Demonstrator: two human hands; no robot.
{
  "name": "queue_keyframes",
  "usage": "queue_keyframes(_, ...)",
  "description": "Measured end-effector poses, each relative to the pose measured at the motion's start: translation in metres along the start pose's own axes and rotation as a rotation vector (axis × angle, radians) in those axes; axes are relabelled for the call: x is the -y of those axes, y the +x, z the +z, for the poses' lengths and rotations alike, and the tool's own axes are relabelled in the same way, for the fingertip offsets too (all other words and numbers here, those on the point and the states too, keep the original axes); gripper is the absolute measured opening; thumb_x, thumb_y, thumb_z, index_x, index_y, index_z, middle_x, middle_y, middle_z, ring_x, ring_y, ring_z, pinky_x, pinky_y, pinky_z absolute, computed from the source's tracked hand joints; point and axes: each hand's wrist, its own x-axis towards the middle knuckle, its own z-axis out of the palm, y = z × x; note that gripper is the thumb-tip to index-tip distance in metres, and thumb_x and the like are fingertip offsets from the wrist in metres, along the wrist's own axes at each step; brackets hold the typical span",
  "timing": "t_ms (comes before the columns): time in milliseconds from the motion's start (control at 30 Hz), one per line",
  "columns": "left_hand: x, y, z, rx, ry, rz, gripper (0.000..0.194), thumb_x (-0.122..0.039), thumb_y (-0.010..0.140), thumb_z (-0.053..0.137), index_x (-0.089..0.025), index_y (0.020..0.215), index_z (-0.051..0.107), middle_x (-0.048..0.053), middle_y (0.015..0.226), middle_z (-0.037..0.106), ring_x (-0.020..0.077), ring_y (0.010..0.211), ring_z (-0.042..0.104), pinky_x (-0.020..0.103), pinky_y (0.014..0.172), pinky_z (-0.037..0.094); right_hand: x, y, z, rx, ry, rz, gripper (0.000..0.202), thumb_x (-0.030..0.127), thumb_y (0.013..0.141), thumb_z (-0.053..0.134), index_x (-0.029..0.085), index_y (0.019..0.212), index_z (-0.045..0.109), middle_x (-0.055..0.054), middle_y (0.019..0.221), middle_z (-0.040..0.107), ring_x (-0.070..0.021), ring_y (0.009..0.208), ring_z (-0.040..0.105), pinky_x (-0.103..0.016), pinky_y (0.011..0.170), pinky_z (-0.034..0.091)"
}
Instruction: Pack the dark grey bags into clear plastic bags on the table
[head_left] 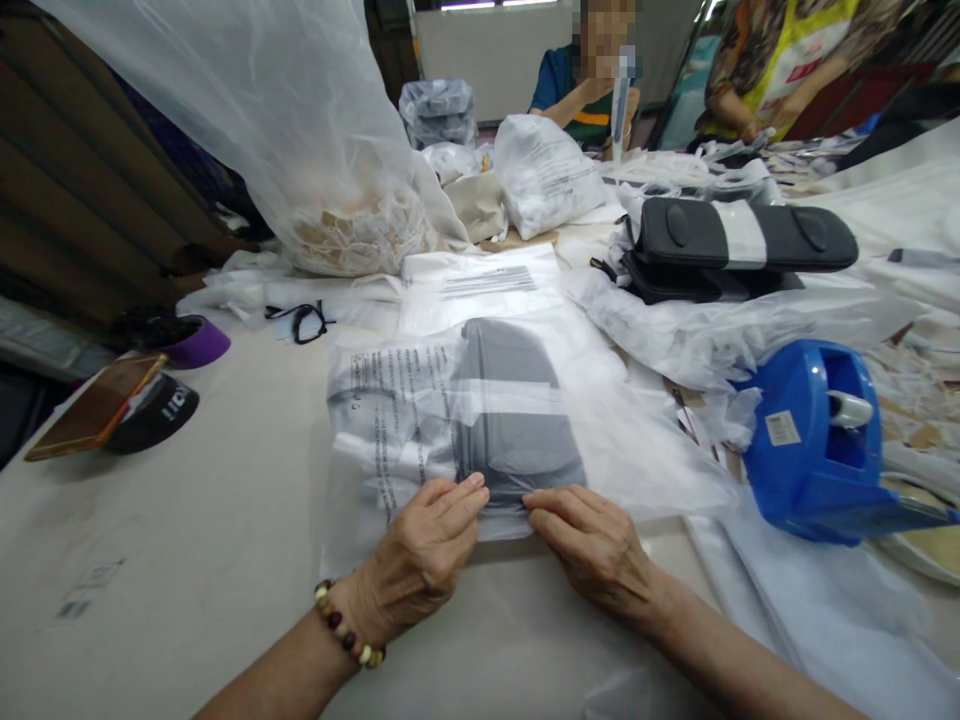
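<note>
A translucent plastic bag [390,430] with printed black text lies flat on the pale table, and a dark grey item [517,410] with a white band across it shows through the plastic. My left hand [427,550], with a beaded bracelet at the wrist, presses closed fingers on the bag's near edge. Just to its right, my right hand [589,540] pinches the same edge near the dark item's lower right. Both hands have fingers pressed together on the plastic. The bag's right part spreads out loosely.
A blue tape dispenser [780,440] stands at right, near black cases [742,236] with a white band. A large translucent sack [352,220] stands back left. At left are a phone [94,410] and a purple roll [199,343]. Two people are across the table.
</note>
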Motion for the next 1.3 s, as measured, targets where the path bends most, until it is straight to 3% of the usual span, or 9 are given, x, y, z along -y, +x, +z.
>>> queue_keyframes(300,0.001,0.009,-0.005,-0.004,-0.157,-0.128,0.026,-0.005,0.089,0.035,-0.009,0.081,0.059,0.009,0.094,0.066,0.0173,0.096,0.056,0.031,0.081,0.051,-0.007,0.008,0.002,0.03,0.142,0.082,0.024,0.008,0.091,0.036,0.014,0.079,0.056,-0.006,0.08,0.062,-0.0137,0.073,0.051,-0.023,0.066,0.044)
queue_keyframes(467,0.002,0.015,-0.004,-0.049,-0.254,-0.271,0.021,0.004,0.081,0.044,-0.012,0.074,0.055,0.007,0.085,0.063,0.0153,0.088,0.056,0.026,0.078,0.052,-0.009,0.012,0.008,0.016,0.172,0.193,0.017,0.018,0.092,0.043,0.017,0.077,0.052,-0.004,0.072,0.058,-0.0141,0.067,0.049,-0.024,0.062,0.042)
queue_keyframes(633,-0.002,0.024,-0.002,-0.102,-0.277,-0.423,0.015,-0.005,0.083,0.051,-0.014,0.071,0.054,0.003,0.076,0.06,0.013,0.078,0.054,0.024,0.07,0.05,-0.01,0.017,0.008,0.072,0.166,0.287,0.023,0.024,0.094,0.039,0.019,0.074,0.05,-0.001,0.067,0.055,-0.013,0.062,0.05,-0.023,0.057,0.04)
queue_keyframes(800,-0.005,0.031,0.001,-0.058,-0.191,-0.543,0.024,-0.011,0.087,0.048,-0.016,0.064,0.051,0.001,0.069,0.056,0.0123,0.069,0.051,0.025,0.064,0.045,-0.009,0.022,0.008,0.094,0.08,0.321,0.029,0.027,0.096,0.034,0.02,0.07,0.047,0.0,0.061,0.051,-0.0123,0.056,0.048,-0.023,0.053,0.037)
queue_keyframes(1067,-0.007,0.042,0.01,-0.04,0.116,-0.506,0.03,-0.011,0.087,0.043,-0.018,0.058,0.045,0.002,0.062,0.047,0.0159,0.063,0.045,0.029,0.057,0.04,-0.006,0.029,0.018,0.116,-0.163,0.339,0.035,0.025,0.096,0.028,0.02,0.066,0.046,-0.001,0.058,0.048,-0.0144,0.052,0.046,-0.026,0.051,0.032)
queue_keyframes(1300,-0.008,0.048,0.011,0.03,0.207,-0.623,0.027,-0.008,0.082,0.048,-0.019,0.056,0.045,0.002,0.063,0.047,0.0175,0.065,0.048,0.029,0.057,0.043,-0.002,0.043,0.016,0.317,-0.2,0.505,0.02,0.024,0.09,0.046,0.019,0.072,0.052,-0.002,0.064,0.055,-0.0149,0.055,0.052,-0.025,0.05,0.03)
